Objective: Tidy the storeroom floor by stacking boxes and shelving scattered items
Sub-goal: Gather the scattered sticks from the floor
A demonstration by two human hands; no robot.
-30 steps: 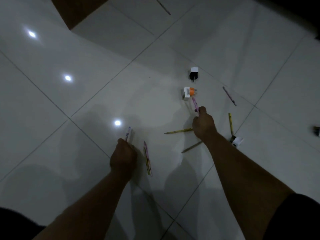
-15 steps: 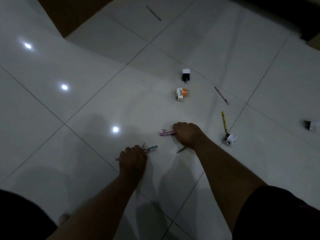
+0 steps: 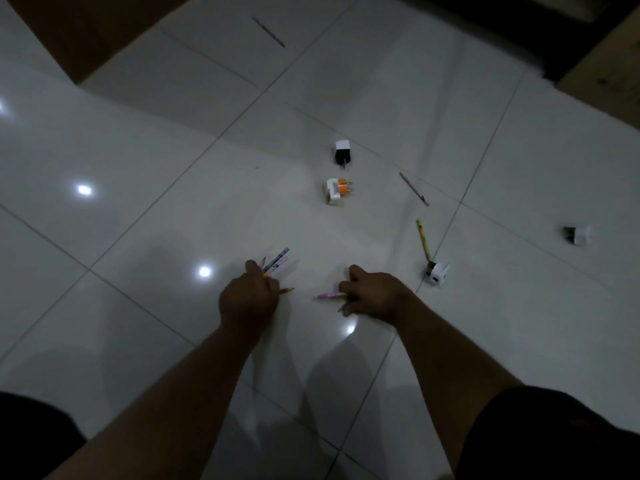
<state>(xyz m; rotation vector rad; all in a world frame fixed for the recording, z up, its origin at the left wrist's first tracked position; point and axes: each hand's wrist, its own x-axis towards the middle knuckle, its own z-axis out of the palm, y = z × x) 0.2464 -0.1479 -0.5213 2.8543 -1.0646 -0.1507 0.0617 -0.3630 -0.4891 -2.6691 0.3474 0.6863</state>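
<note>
My left hand point(image 3: 250, 296) grips a bunch of pencils point(image 3: 275, 264) whose ends stick out past the knuckles. To its right, my right hand point(image 3: 374, 296) grips pink pencils point(image 3: 329, 295) low over the white tiled floor point(image 3: 173, 168). On the floor lie a yellow pencil point(image 3: 423, 240), a pink pencil point(image 3: 414, 188) and, far off, a dark pencil point(image 3: 268, 31). An orange-and-white plug point(image 3: 337, 191) and a black-and-white plug point(image 3: 342, 152) lie beyond my hands. A white adapter point(image 3: 438, 274) sits at the yellow pencil's near end.
Another small black-and-white plug point(image 3: 577, 235) lies at the far right. A brown cardboard box point(image 3: 86, 32) stands at the top left and a second one point(image 3: 609, 81) at the top right. Ceiling lights glare off the tiles.
Both hands have picked pencils up off the floor and drawn closer together. The pencils that lay between them are gone from the tiles. The view has shifted forward.
</note>
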